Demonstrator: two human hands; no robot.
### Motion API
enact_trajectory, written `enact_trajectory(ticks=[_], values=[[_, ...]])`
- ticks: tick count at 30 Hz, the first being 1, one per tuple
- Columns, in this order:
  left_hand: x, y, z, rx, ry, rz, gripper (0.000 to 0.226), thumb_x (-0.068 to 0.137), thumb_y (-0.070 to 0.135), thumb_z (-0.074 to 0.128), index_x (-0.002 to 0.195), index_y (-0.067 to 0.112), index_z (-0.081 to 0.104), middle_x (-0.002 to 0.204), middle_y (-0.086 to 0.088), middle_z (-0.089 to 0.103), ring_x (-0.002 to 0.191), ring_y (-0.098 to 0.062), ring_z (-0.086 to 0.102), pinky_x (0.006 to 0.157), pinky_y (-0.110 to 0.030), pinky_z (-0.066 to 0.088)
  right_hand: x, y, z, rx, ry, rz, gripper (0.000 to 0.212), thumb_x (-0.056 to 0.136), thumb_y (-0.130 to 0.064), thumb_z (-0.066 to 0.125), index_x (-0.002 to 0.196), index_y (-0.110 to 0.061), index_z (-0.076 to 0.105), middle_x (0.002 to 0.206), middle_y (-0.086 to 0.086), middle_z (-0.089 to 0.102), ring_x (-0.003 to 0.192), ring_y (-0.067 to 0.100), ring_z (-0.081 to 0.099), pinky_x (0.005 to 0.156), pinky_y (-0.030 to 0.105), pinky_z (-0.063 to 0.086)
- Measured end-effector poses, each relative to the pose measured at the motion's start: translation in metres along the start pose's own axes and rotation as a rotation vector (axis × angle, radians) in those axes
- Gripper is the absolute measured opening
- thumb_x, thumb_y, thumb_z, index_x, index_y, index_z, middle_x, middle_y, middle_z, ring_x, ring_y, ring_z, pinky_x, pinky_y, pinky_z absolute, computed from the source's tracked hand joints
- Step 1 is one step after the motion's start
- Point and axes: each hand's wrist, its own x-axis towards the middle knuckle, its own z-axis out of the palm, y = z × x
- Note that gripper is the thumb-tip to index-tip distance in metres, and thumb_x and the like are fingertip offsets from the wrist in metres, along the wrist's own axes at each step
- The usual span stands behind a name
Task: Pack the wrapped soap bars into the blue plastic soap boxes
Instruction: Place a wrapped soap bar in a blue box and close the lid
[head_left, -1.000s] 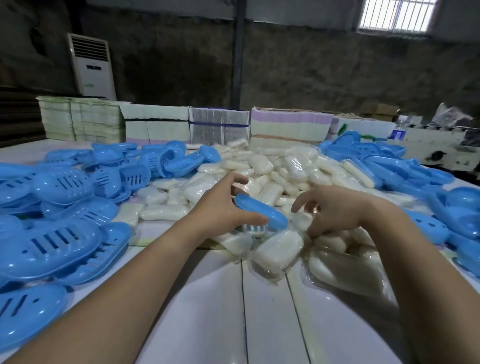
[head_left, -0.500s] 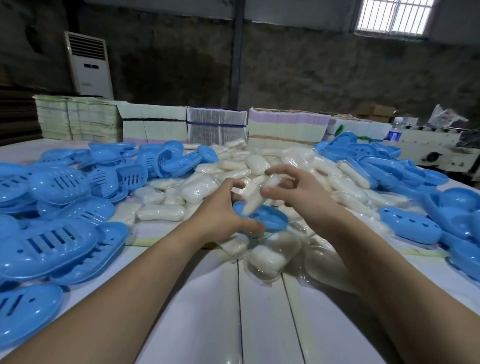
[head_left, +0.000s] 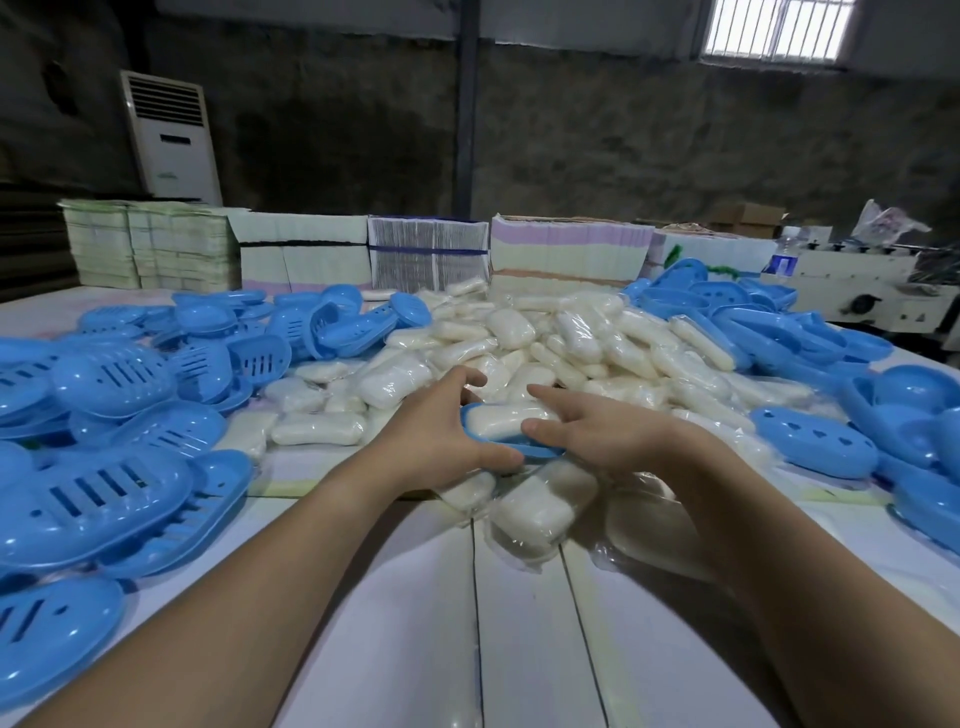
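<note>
From the head camera, both bare forearms reach forward over the white tabletop (head_left: 395, 613) and meet at the near edge of the soap pile. The left hand (head_left: 441, 436) is turned with its thumb toward the viewer and its fingers curled round the far side of a blue soap box half (head_left: 540, 451), a grip closed firmly on the box, thumb pressing its near rim. In that box half lies a wrapped soap bar (head_left: 498, 421), white under clear film, sitting lengthwise and filling most of it. The right hand (head_left: 597, 431) comes in from the other side, palm down, thumb and forefinger spread in a loose, half-open grip; the fingertips rest on the bar's right end and the thumb touches the box rim.

Behind and beneath the hands is the heap of wrapped soap bars (head_left: 571, 343). Slotted blue box pieces (head_left: 109, 384) are piled to the left, more blue box pieces (head_left: 810, 441) to the right. Stacks of flat cartons (head_left: 566, 249) line the tabletop's far edge, and a white standing air conditioner (head_left: 171, 135) stands against the wall.
</note>
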Motion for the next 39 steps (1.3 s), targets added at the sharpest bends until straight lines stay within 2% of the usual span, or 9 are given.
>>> enact_trajectory(ticks=[6, 10, 12, 15, 23, 28, 33, 36, 39], values=[[0.000, 0.005, 0.001, 0.151, -0.024, 0.028, 0.084, 0.070, 0.043, 0.087, 0.143, 0.020, 0.051, 0.129, 0.001, 0.050, 0.125, -0.017, 0.046, 0.104, -0.026, 0.037, -0.007, 0.000, -0.012, 0.027, 0.074, -0.074, 0.058, 0.092, -0.038, 0.064, 0.147, -0.034, 0.043, 0.139, -0.015, 0.047, 0.123, 0.003, 0.045, 0.098, 0.021, 0.033], [0.002, 0.005, 0.001, 0.098, -0.009, -0.016, 0.081, 0.068, 0.040, 0.090, 0.138, 0.020, 0.055, 0.131, 0.000, 0.050, 0.127, -0.018, 0.047, 0.109, -0.031, 0.038, -0.006, 0.009, -0.022, 0.128, 0.185, -0.108, 0.037, 0.080, -0.019, 0.078, 0.115, -0.027, 0.071, 0.108, -0.009, 0.072, 0.090, 0.001, 0.064, 0.087, 0.020, 0.050], [0.002, 0.005, 0.003, 0.095, 0.010, -0.008, 0.080, 0.067, 0.038, 0.091, 0.137, 0.020, 0.056, 0.129, 0.001, 0.049, 0.126, -0.017, 0.047, 0.108, -0.029, 0.038, -0.002, 0.011, -0.015, 0.114, 0.179, -0.122, 0.030, 0.077, -0.013, 0.080, 0.105, -0.022, 0.077, 0.085, -0.013, 0.072, 0.070, -0.006, 0.061, 0.071, 0.011, 0.046], [0.004, 0.005, 0.006, 0.100, 0.026, 0.012, 0.079, 0.067, 0.035, 0.091, 0.136, 0.019, 0.056, 0.121, 0.004, 0.046, 0.125, -0.016, 0.047, 0.100, -0.022, 0.037, 0.004, 0.013, -0.004, 0.145, 0.171, -0.113, 0.031, 0.074, -0.006, 0.079, 0.101, -0.020, 0.079, 0.062, -0.021, 0.064, 0.059, -0.009, 0.055, 0.069, 0.011, 0.041], [0.006, -0.002, 0.005, 0.214, -0.004, 0.021, 0.090, 0.068, 0.049, 0.087, 0.145, 0.022, 0.048, 0.116, 0.006, 0.041, 0.126, -0.018, 0.042, 0.101, -0.025, 0.034, 0.001, 0.005, -0.007, 0.201, 0.394, -0.225, 0.020, 0.080, -0.019, 0.077, 0.100, -0.023, 0.077, 0.084, -0.014, 0.071, 0.073, -0.009, 0.061, 0.067, 0.005, 0.043], [0.005, -0.004, 0.008, 0.154, 0.016, 0.063, 0.075, 0.070, 0.045, 0.086, 0.134, 0.023, 0.055, 0.111, 0.006, 0.043, 0.119, -0.016, 0.042, 0.092, -0.022, 0.031, 0.000, -0.003, -0.007, 0.357, 0.588, -0.290, 0.018, 0.083, -0.015, 0.071, 0.087, -0.032, 0.075, 0.079, -0.021, 0.071, 0.078, -0.005, 0.062, 0.068, 0.006, 0.042], [0.004, 0.003, 0.016, -0.026, 0.017, 0.105, 0.077, 0.068, 0.044, 0.088, 0.134, 0.023, 0.056, 0.105, 0.011, 0.043, 0.112, -0.012, 0.046, 0.091, -0.023, 0.035, 0.001, -0.004, -0.007, 0.517, 0.673, -0.197, 0.020, 0.085, -0.009, 0.066, 0.091, -0.025, 0.076, 0.087, -0.011, 0.073, 0.086, 0.005, 0.067, 0.083, 0.023, 0.053], [0.003, 0.003, 0.018, 0.066, -0.044, 0.147, 0.092, 0.050, 0.067, 0.071, 0.131, 0.025, 0.058, 0.103, 0.012, 0.043, 0.112, -0.014, 0.044, 0.092, -0.024, 0.034, -0.007, 0.006, -0.021, 0.507, 0.744, -0.109, 0.019, 0.085, -0.012, 0.065, 0.094, -0.024, 0.077, 0.089, -0.010, 0.073, 0.087, 0.006, 0.067, 0.081, 0.021, 0.052], [0.007, -0.004, 0.018, 0.115, -0.006, 0.141, 0.089, 0.053, 0.062, 0.076, 0.130, 0.021, 0.061, 0.107, 0.004, 0.048, 0.112, -0.019, 0.048, 0.098, -0.031, 0.039, -0.025, 0.028, -0.041, 0.395, 0.808, 0.015, 0.020, 0.086, -0.017, 0.062, 0.100, -0.025, 0.075, 0.089, -0.012, 0.070, 0.091, 0.009, 0.063, 0.082, 0.027, 0.050]])
